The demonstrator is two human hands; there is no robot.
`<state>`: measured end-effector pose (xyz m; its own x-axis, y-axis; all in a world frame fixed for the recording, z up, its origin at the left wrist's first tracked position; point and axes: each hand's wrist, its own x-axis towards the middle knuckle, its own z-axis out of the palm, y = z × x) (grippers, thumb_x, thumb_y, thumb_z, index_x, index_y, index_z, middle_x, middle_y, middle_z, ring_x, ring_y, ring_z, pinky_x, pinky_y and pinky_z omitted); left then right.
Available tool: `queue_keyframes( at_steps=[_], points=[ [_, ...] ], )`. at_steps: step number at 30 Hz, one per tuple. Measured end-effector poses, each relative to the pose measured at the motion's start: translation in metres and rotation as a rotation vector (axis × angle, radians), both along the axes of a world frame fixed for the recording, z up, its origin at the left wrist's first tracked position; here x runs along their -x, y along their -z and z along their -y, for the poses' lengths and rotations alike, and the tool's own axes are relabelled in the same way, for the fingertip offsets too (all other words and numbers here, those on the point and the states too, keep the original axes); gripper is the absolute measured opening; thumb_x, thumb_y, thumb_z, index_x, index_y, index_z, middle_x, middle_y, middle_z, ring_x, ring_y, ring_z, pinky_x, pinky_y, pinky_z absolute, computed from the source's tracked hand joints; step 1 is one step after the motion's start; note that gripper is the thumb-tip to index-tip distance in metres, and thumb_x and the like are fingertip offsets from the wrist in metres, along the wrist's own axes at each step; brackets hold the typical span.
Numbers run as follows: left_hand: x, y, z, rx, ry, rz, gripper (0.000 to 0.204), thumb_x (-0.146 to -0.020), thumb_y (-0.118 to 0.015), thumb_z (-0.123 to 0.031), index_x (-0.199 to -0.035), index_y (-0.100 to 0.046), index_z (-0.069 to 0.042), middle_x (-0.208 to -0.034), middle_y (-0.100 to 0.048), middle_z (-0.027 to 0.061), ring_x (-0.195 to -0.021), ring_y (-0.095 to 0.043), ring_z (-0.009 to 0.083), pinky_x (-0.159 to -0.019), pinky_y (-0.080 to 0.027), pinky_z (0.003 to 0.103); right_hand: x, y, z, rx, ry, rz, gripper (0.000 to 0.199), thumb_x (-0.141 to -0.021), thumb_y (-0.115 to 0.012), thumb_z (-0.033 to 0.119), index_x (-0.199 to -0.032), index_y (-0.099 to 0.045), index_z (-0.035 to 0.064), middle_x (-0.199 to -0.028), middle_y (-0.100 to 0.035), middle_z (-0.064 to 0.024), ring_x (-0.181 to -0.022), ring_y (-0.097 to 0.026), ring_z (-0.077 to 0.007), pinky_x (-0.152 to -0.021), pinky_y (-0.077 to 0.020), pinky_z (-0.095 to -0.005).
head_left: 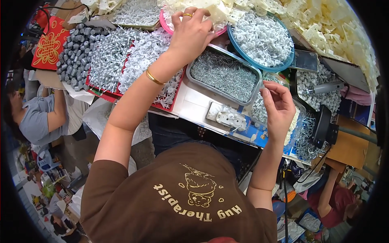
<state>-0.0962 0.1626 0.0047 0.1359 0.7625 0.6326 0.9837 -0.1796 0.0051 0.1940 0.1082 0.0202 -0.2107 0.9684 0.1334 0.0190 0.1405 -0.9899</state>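
My left hand (189,34) reaches over the pink basin (165,23) of cream plastic pieces (221,11). Its fingers bend down among the pieces, and what they grip is hidden. Beside the metal tray (253,98) of small screws (227,77), my right hand (279,107) is raised with thumb and forefinger pinched together. Something tiny seems to be at those fingertips, too small to name. Between the hands and my body, a small metal block (211,111) carries a pale plastic piece (231,119).
A blue basin (291,56) of white plastic parts stands behind the tray. Leftward are red trays with white plugs (148,48) and silver screws (107,60), then grey caps (79,52). Right lie a phone (306,60), an electric screwdriver (324,88) and metal hooks (306,135). People sit on both sides.
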Motion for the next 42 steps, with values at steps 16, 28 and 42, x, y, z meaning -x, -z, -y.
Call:
queue_keyframes(
  at_steps=[16,28,42],
  points=[
    [-0.03,-0.009,0.052,0.147,0.26,0.672,0.006,-0.088,-0.07,-0.007,-0.093,-0.068,-0.004,-0.089,-0.068,0.0082,-0.085,-0.067,0.0242,-0.083,-0.048,0.038,-0.004,-0.025,0.026,-0.006,0.079,-0.03,0.009,-0.099,-0.06,0.0,-0.105,-0.059,-0.0051,-0.106,-0.071,-0.0205,-0.089,-0.071,-0.0185,-0.079,-0.0592,-0.0316],
    [-0.056,0.018,0.133,1.022,0.433,2.236,0.018,-0.098,-0.065,-0.008,-0.113,-0.06,0.0,-0.102,-0.071,0.0098,-0.091,-0.072,0.0165,-0.084,-0.061,0.029,0.048,0.007,0.049,0.112,-0.142,0.009,0.008,-0.104,-0.053,0.006,-0.106,-0.05,0.0,-0.11,-0.071,-0.0203,-0.097,-0.067,-0.0164,-0.088,-0.0512,-0.0278],
    [-0.06,0.042,0.148,0.953,0.571,2.65,0.012,-0.097,-0.066,-0.009,-0.108,-0.065,-0.003,-0.101,-0.07,0.0069,-0.093,-0.07,0.016,-0.085,-0.061,0.028,0.06,0.015,0.059,-0.121,-0.157,0.027,0.008,-0.105,-0.049,0.006,-0.105,-0.043,0.0009,-0.11,-0.069,-0.0214,-0.098,-0.065,-0.0198,-0.092,-0.0501,-0.0321]
  ],
)
